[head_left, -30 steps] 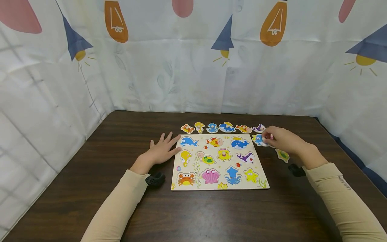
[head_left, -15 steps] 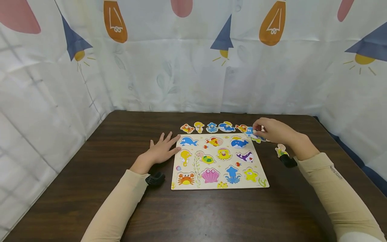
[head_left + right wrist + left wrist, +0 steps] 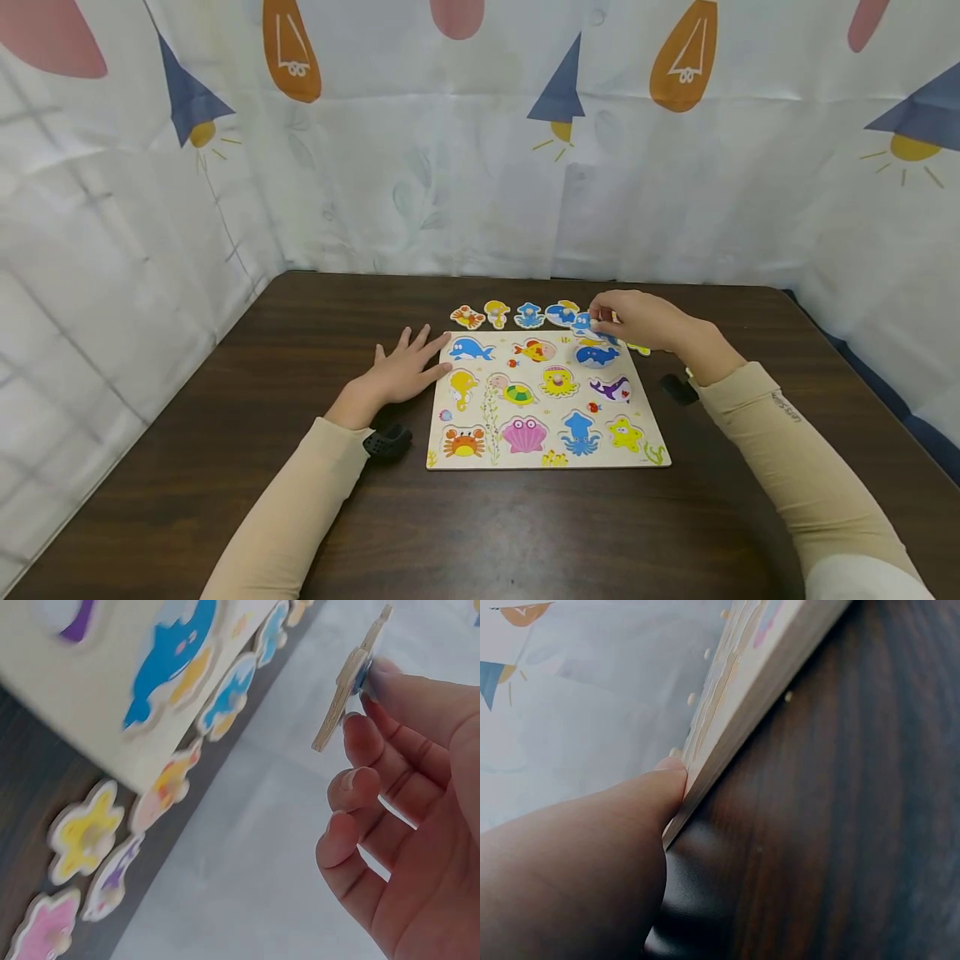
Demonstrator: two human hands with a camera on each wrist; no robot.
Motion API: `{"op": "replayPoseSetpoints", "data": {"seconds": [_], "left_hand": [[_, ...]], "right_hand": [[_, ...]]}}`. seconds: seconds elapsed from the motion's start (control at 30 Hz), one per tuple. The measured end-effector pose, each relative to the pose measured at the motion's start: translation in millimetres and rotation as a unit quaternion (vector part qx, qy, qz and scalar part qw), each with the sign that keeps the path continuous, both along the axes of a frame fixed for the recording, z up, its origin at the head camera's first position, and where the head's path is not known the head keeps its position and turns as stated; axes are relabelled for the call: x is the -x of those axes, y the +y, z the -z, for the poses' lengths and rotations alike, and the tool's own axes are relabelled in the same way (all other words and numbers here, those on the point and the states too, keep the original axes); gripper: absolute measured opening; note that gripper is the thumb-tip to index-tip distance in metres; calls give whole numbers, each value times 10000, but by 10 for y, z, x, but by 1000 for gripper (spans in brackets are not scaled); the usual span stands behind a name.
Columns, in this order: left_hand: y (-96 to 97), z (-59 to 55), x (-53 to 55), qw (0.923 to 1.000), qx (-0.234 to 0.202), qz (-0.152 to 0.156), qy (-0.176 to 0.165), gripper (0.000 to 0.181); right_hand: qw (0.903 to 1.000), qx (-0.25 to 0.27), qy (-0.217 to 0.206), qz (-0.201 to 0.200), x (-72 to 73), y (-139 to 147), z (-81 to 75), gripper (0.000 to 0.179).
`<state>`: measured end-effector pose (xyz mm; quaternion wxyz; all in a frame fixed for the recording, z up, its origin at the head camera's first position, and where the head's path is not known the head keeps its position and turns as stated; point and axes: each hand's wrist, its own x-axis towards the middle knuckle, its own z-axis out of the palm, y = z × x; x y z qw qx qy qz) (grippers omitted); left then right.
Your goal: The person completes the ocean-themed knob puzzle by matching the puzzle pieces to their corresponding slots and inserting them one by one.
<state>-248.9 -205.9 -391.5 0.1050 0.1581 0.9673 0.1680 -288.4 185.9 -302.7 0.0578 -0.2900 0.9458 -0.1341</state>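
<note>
My right hand (image 3: 645, 321) pinches a blue puzzle piece (image 3: 583, 325) by its knob, above the back right part of a wooden sea-animal puzzle board (image 3: 553, 417). In the right wrist view that piece (image 3: 337, 705) appears edge-on between thumb and fingers, off the surface. My left hand (image 3: 401, 371) lies with fingers spread at the board's upper left edge, thumb and index finger touching it. In the left wrist view the thumb (image 3: 667, 784) meets the board's edge. A yellow octopus piece (image 3: 558, 383) with a knob sits in the board.
Behind the board lie a crab piece (image 3: 467, 317), a seahorse piece (image 3: 497, 313), a squid piece (image 3: 528, 316) and a whale piece (image 3: 561, 313). In the right wrist view, a star piece (image 3: 86, 832), a purple piece (image 3: 112, 877) and a pink piece (image 3: 45, 926) lie beside the board's corner.
My right hand has lifted the blue piece from the right of the board and carried it left, over the board's back edge. My left hand stays in place.
</note>
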Motion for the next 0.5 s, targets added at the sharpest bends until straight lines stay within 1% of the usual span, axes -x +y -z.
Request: {"op": "replayPoseSetpoints", "data": {"seconds": [0.2, 0.33, 0.5], "left_hand": [[-13, -7, -14, 10000, -12, -22, -10, 73], [-3, -17, -18, 10000, -39, -2, -12, 73], [11, -17, -15, 10000, -55, 14, -2, 73]], "right_hand": [[9999, -47, 76, -87, 66, -268, -34, 18], [9998, -69, 70, -145, 71, -448, -61, 19], [9993, -234, 57, -286, 99, -676, -16, 17]]}}
